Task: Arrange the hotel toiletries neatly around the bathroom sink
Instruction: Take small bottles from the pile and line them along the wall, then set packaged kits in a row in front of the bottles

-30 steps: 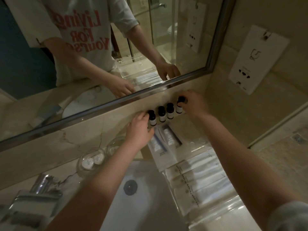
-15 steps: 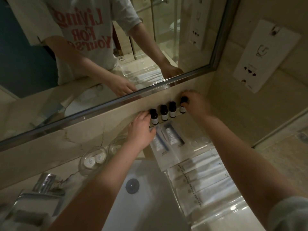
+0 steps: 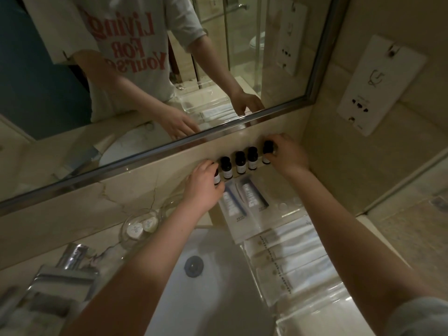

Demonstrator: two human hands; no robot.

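Observation:
Several small dark toiletry bottles with white labels stand in a row against the backsplash under the mirror. My left hand (image 3: 202, 187) is closed around the leftmost bottle (image 3: 216, 177), which it partly hides. My right hand (image 3: 286, 155) grips the rightmost bottle (image 3: 266, 152). Between them stand three bottles (image 3: 240, 162), untouched. In front of the row lie two flat white sachets (image 3: 244, 202), and nearer me a clear tray (image 3: 322, 299) holds several white wrapped packets.
The white sink basin (image 3: 213, 282) with its drain sits below my arms. A chrome tap (image 3: 65, 270) is at the lower left. A glass dish (image 3: 140, 229) holds two round wrapped soaps. A white socket plate (image 3: 380, 83) hangs on the right wall.
My left hand has moved up and closed on the leftmost bottle. My right hand has stayed on the rightmost bottle. The view has shifted slightly.

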